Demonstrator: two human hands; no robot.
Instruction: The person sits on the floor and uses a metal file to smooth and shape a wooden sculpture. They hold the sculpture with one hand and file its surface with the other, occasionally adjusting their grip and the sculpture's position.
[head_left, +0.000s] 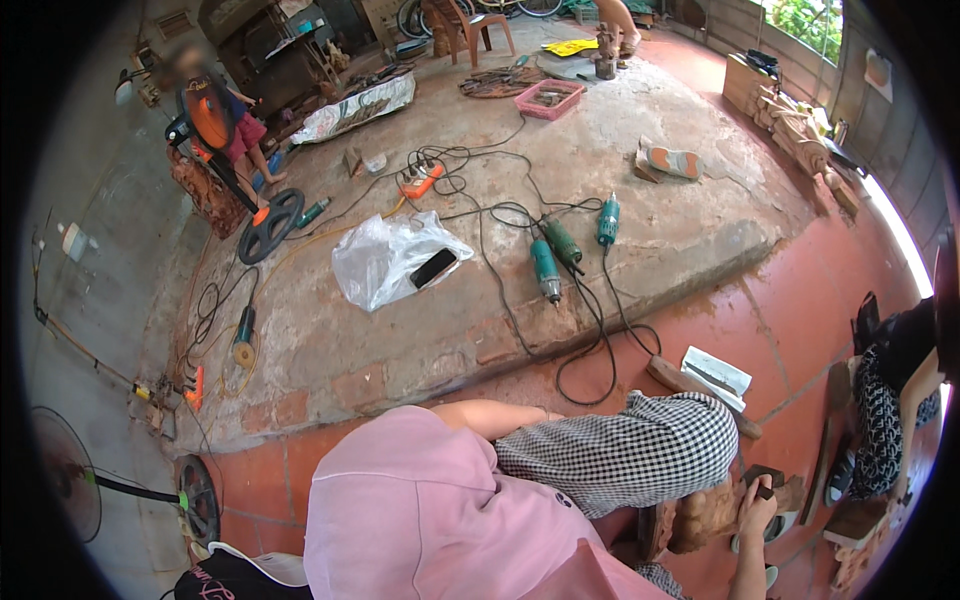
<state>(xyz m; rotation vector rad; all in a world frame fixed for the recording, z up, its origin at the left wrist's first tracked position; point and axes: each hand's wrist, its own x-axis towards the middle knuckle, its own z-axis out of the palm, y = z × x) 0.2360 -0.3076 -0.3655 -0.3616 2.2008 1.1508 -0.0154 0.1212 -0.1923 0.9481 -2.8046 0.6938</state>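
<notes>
My right hand (pixel 757 512) is at the lower right, with fingers closed round a small dark block-like piece (pixel 765 490). It rests against a brown wooden carving (pixel 703 520), which lies beside my knee in black-and-white checked cloth (pixel 650 450). My left forearm (pixel 500 418) comes out of a pink sleeve and passes behind that knee. The knee hides my left fingers. Beyond the knee, a long wooden piece (pixel 690 385) lies on the red tiles, with a white sheet (pixel 716 376) next to it.
Green power tools (pixel 546 270) with tangled cords lie on the raised concrete slab (pixel 450 345), near a plastic bag (pixel 375 260) and phone (pixel 433 268). Another person (pixel 885 400) is at the right edge; a person (pixel 215 110) stands far left. A fan (pixel 65 475) stands lower left.
</notes>
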